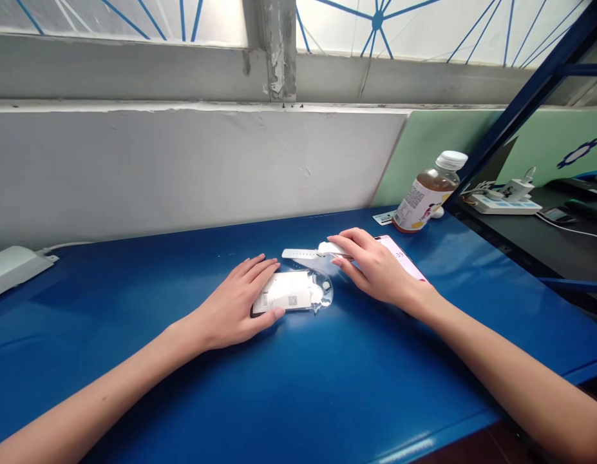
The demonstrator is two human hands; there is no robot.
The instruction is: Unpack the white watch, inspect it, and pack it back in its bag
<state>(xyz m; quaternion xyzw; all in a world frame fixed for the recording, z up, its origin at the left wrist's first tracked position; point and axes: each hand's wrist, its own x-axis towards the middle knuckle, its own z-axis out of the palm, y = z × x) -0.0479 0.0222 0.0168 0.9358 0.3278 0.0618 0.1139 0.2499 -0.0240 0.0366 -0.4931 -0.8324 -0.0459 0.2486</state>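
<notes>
My left hand (245, 299) lies over the left end of a clear plastic packet (291, 291) with a white printed card in it. The thumb is along its near edge and the fingers along its far edge, holding it on the blue table. A rounded clear end of the packet points right. My right hand (382, 267) pinches a white watch (327, 250) between thumb and fingers. Its perforated white strap (298, 254) extends left, just beyond the packet; the fingers partly hide the rest. A phone (399, 258) with a lit pinkish screen lies partly hidden behind the right hand.
A bottle (421, 196) with a white cap and brown contents stands at the back right, beside a small card (384, 218). A white plugged-in power strip (505, 203) sits on the dark desk beyond a blue frame. Another white device (18, 270) lies far left.
</notes>
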